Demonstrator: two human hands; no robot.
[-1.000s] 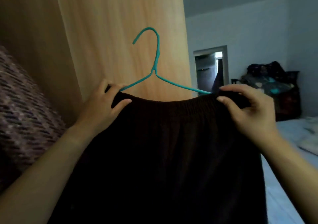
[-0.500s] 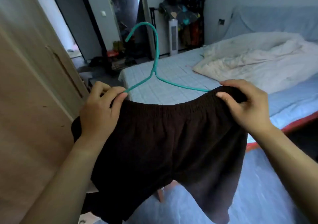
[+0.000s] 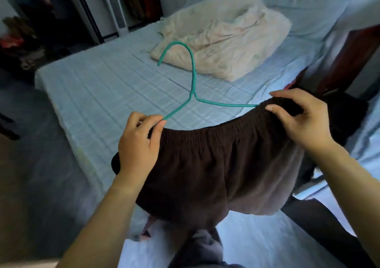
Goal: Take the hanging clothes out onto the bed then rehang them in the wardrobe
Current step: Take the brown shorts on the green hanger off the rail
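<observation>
A dark brown garment [image 3: 216, 164] with an elastic waistband hangs on a teal wire hanger [image 3: 193, 78]. I hold it up over the bed [image 3: 98, 86]. My left hand [image 3: 139, 144] grips the left end of the waistband and hanger. My right hand [image 3: 302, 117] grips the right end of the waistband. The hanger's hook points up and away from me. The garment's lower part drapes down below my hands.
A crumpled cream quilt [image 3: 222, 41] lies at the far side of the bed. More clothing [image 3: 205, 245] lies on the bed's near edge under the garment. Dark furniture [image 3: 353, 62] stands at the right. Cluttered items [image 3: 20, 37] sit on the floor at the far left.
The view has swung from the wardrobe door to the bed. The garment on its hanger now hangs over the mattress, still held by both hands.
</observation>
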